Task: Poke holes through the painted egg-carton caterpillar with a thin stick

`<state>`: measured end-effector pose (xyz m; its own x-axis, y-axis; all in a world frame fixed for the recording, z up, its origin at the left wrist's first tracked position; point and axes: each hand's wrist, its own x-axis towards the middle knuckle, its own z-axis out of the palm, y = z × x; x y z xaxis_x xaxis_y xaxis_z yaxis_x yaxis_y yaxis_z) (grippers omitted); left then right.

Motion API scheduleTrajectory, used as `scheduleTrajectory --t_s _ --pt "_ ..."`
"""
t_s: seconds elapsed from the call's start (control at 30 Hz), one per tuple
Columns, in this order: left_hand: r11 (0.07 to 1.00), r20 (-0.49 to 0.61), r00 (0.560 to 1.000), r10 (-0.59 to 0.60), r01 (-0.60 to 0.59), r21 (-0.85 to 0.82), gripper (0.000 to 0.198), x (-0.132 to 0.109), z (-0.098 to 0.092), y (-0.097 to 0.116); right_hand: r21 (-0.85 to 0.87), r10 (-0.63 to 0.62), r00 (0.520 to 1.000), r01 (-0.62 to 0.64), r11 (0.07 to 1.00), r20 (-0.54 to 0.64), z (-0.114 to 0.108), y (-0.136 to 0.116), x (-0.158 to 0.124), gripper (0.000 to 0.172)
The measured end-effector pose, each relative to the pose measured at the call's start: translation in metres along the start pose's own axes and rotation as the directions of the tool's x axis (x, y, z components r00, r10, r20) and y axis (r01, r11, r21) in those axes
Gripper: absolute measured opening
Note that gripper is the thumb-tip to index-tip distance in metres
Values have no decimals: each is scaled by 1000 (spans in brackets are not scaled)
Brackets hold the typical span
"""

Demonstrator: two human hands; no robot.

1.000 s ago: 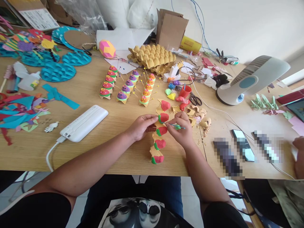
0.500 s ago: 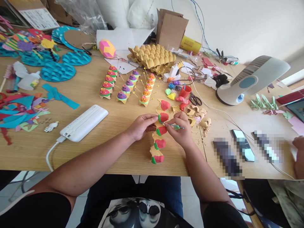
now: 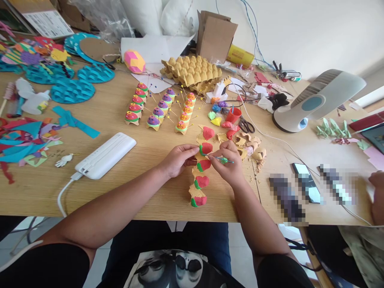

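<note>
The left hand [image 3: 180,160] is curled narrow, thumb and fingertips pinching the side of a carton strip [image 3: 201,182] that lies on the bench [image 3: 156,192] and runs from just beyond the hands back toward the person, with 5 red-painted cups along it, most of them edged in green. The right hand [image 3: 229,162] is closed around a thin teal stick [image 3: 223,160], held like a pen, its tip resting on the second cup of the strip between the 2 hands; the knuckles of this hand touch the strip's right side. Just beyond the right hand lie torn carton scraps [image 3: 250,146], and a little farther out stand a small red cup [image 3: 233,116] and a pair of scissors [image 3: 246,126]. Beyond the left hand, 3 rows of painted carton pieces [image 3: 162,108] with pins stuck in them stand side by side, and behind those sits a plain egg tray [image 3: 192,70]. To the left of the left hand, well apart from it, a white power bank [image 3: 105,156] rests with its cable trailing toward the bench edge; farther left are teal paper discs [image 3: 72,90] and coloured paper cuttings [image 3: 24,140]. To the right of the right hand, a phone [image 3: 306,183] lies flat near some blurred items, and a white desk fan [image 3: 318,100] lies tilted beyond it. At the far right edge another person's hand [image 3: 378,196] rests by the bench corner.
</note>
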<state>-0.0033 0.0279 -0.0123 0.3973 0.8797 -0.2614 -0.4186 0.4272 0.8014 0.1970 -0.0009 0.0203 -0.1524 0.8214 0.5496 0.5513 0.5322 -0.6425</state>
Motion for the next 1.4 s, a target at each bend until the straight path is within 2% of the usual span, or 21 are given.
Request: scheduleTrajectory --t_s 0.17,0.4,0.83,0.93,1.13,1.4 --pt "1000 -3 1000 0 0 -22 33 0 -1 0 26 -20 1000 20 999 -1 0 0 0 14" --pt "996 0 1000 2 -2 -88 32 2 -3 0 78 24 999 -21 997 -36 -3 -1 0 15" --pt "993 -2 1000 -2 2 -119 30 1 -2 2 -62 -66 997 64 996 -34 4 7 -1 8" --pt "990 7 1000 2 -1 -139 26 1 -2 1 13 -49 998 49 999 -41 5 6 -1 10" --pt "980 71 997 -22 35 -195 15 0 -2 4 278 66 995 -42 960 -80 6 7 -1 13" --pt "971 148 989 -2 37 -237 12 -1 -4 4 265 92 994 -73 961 -58 11 7 -4 14"
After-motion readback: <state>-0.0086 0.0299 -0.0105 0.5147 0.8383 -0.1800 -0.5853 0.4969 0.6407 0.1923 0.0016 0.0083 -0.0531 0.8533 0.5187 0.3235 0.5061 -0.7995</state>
